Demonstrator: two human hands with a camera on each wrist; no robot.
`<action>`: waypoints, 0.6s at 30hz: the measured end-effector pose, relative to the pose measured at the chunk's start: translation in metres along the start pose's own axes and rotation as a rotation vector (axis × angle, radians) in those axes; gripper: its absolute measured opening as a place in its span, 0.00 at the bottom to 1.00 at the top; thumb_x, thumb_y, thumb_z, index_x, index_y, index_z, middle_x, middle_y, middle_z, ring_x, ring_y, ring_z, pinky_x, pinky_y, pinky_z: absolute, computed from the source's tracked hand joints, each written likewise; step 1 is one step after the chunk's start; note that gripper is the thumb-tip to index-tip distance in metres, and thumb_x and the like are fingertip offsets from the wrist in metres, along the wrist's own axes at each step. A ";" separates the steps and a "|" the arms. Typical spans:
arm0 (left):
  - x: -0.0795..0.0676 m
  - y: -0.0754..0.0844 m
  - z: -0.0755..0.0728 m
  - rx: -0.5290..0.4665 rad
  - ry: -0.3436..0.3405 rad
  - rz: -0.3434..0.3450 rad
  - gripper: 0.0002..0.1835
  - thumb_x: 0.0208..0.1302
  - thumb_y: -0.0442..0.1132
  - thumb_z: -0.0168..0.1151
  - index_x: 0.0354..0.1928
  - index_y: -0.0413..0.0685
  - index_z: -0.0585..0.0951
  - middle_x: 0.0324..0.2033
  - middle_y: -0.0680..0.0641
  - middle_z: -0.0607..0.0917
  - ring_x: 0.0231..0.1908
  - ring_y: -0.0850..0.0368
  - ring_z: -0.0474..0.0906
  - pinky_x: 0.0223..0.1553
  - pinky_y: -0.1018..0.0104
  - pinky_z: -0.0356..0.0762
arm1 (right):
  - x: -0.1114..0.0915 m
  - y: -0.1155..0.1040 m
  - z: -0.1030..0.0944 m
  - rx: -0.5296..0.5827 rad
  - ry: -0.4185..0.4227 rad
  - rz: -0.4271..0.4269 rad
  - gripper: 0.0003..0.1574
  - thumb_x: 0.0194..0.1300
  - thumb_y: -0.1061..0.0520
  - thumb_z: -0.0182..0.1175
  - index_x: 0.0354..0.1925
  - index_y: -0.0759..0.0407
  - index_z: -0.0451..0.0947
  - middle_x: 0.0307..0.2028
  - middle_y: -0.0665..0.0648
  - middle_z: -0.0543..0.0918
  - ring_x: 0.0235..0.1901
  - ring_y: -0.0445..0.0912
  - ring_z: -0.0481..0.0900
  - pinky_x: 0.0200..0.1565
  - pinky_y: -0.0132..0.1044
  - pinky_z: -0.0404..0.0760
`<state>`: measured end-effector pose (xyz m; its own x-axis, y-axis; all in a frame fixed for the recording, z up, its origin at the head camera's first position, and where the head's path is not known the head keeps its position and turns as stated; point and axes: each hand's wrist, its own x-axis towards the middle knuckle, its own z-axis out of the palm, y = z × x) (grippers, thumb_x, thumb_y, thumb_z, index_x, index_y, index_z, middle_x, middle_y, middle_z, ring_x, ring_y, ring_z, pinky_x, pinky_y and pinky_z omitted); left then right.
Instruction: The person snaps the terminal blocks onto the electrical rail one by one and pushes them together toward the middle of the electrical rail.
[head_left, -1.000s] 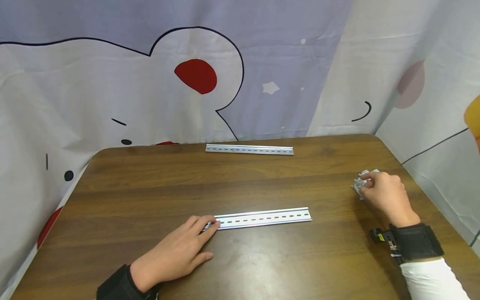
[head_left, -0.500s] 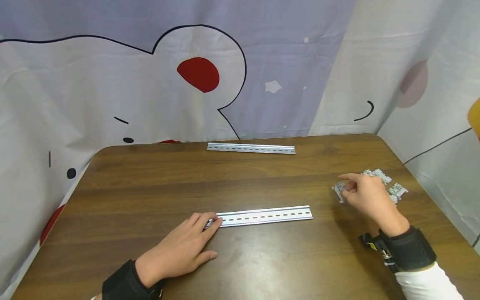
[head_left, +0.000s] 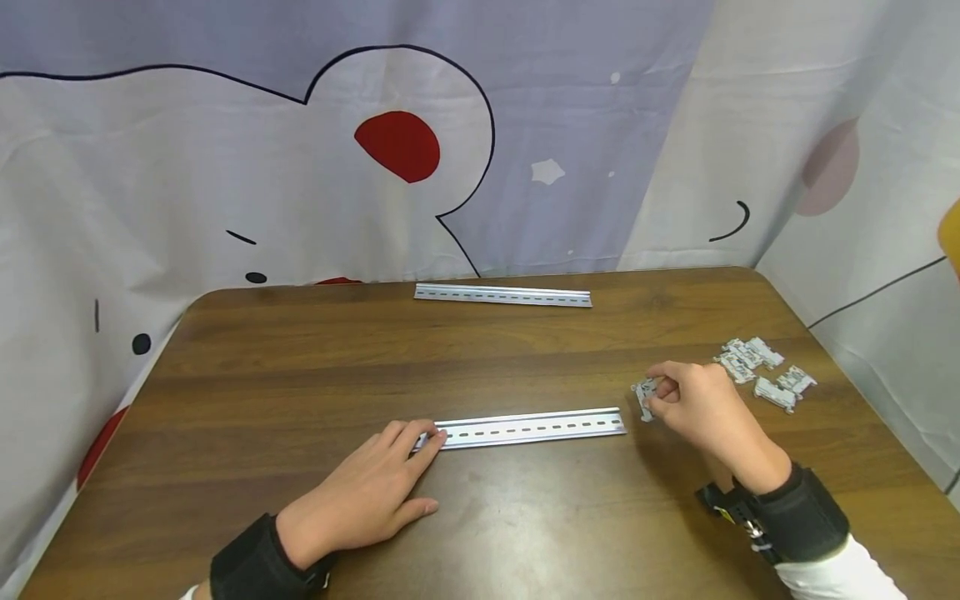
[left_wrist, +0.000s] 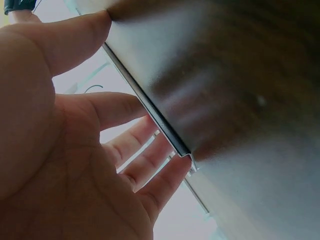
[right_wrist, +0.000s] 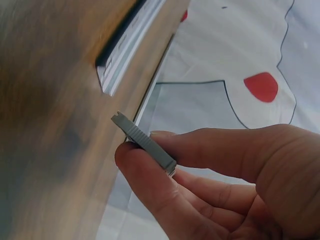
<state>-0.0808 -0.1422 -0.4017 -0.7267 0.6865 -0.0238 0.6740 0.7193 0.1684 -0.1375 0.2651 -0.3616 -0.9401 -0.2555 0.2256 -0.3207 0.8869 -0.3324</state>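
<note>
In the head view my right hand (head_left: 703,407) pinches a grey DIN-rail terminal block (head_left: 642,398) above the table, just off the right end of a slotted metal DIN rail (head_left: 525,428). Seen from the right wrist, the thin terminal block (right_wrist: 146,144) is held edge-on between thumb and index finger. My left hand (head_left: 363,498) rests its fingertips on the rail's left end, thumb apart on the tabletop side. The left wrist view has the fingers of the left hand (left_wrist: 95,135) lying along the rail's (left_wrist: 150,107) edge, fairly straight.
Several more terminal blocks (head_left: 774,394) lie loosely grouped at the right of the wooden table (head_left: 300,358). A second slotted rail (head_left: 502,295) lies along the back edge. Behind the table hangs a printed curtain (head_left: 570,150).
My right hand has moved left and toward the near rail with the terminal block, uncovering the loose blocks behind it. The left hand stays on the rail's left end.
</note>
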 end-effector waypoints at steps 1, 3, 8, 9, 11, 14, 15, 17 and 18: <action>0.000 0.000 0.000 0.001 0.002 0.001 0.39 0.68 0.60 0.55 0.71 0.42 0.65 0.66 0.41 0.64 0.61 0.48 0.64 0.59 0.52 0.69 | 0.000 -0.002 0.001 0.003 -0.003 0.001 0.15 0.49 0.66 0.70 0.39 0.69 0.83 0.22 0.51 0.83 0.23 0.41 0.79 0.27 0.35 0.77; 0.000 0.000 0.000 0.005 0.005 0.002 0.39 0.68 0.60 0.55 0.71 0.42 0.66 0.66 0.41 0.65 0.61 0.48 0.64 0.59 0.52 0.69 | -0.001 -0.005 0.004 0.014 -0.015 0.006 0.16 0.49 0.66 0.71 0.39 0.69 0.83 0.22 0.51 0.83 0.23 0.40 0.79 0.26 0.34 0.77; 0.000 0.001 -0.001 0.011 0.005 0.001 0.39 0.68 0.60 0.55 0.71 0.42 0.66 0.66 0.41 0.65 0.61 0.48 0.64 0.58 0.53 0.69 | -0.002 -0.012 0.011 0.026 -0.021 -0.018 0.15 0.47 0.66 0.72 0.37 0.67 0.84 0.21 0.49 0.82 0.21 0.38 0.77 0.24 0.32 0.76; 0.000 0.001 -0.001 0.012 0.004 0.001 0.39 0.68 0.60 0.55 0.71 0.41 0.66 0.66 0.41 0.65 0.61 0.48 0.64 0.58 0.53 0.69 | -0.002 -0.013 0.012 0.025 -0.018 -0.026 0.15 0.47 0.66 0.72 0.37 0.67 0.84 0.21 0.48 0.82 0.21 0.37 0.76 0.24 0.32 0.76; 0.000 0.001 -0.001 0.012 0.002 -0.001 0.39 0.68 0.60 0.55 0.71 0.41 0.66 0.66 0.41 0.65 0.61 0.48 0.64 0.58 0.53 0.69 | -0.002 -0.014 0.014 0.025 -0.016 -0.038 0.15 0.47 0.66 0.72 0.37 0.67 0.84 0.20 0.47 0.81 0.21 0.37 0.76 0.24 0.33 0.75; -0.001 0.001 -0.001 0.009 -0.003 -0.003 0.39 0.68 0.60 0.55 0.71 0.41 0.66 0.67 0.41 0.64 0.61 0.48 0.63 0.59 0.53 0.69 | -0.002 -0.015 0.015 0.019 -0.018 -0.041 0.15 0.46 0.66 0.72 0.37 0.66 0.84 0.20 0.46 0.81 0.20 0.36 0.75 0.24 0.33 0.75; -0.001 0.001 -0.001 0.006 -0.005 -0.005 0.39 0.68 0.60 0.55 0.71 0.41 0.66 0.67 0.42 0.64 0.61 0.47 0.63 0.59 0.53 0.68 | -0.002 -0.015 0.015 0.019 -0.021 -0.038 0.15 0.46 0.66 0.72 0.37 0.66 0.84 0.20 0.46 0.81 0.20 0.36 0.75 0.24 0.33 0.74; -0.001 0.001 -0.001 0.002 -0.006 -0.006 0.38 0.68 0.60 0.55 0.71 0.41 0.65 0.67 0.42 0.64 0.62 0.47 0.63 0.59 0.52 0.68 | -0.002 -0.016 0.015 0.021 -0.026 -0.035 0.15 0.46 0.66 0.72 0.37 0.66 0.84 0.20 0.46 0.81 0.20 0.36 0.75 0.24 0.33 0.74; -0.001 0.001 -0.001 0.001 -0.007 -0.006 0.38 0.68 0.60 0.55 0.71 0.41 0.65 0.67 0.42 0.64 0.62 0.47 0.63 0.59 0.52 0.68 | -0.002 -0.016 0.015 0.022 -0.031 -0.033 0.15 0.47 0.66 0.72 0.37 0.66 0.84 0.20 0.46 0.81 0.20 0.36 0.74 0.24 0.33 0.74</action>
<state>-0.0796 -0.1420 -0.4000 -0.7299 0.6828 -0.0314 0.6697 0.7236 0.1670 -0.1320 0.2458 -0.3710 -0.9319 -0.2966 0.2088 -0.3540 0.8692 -0.3453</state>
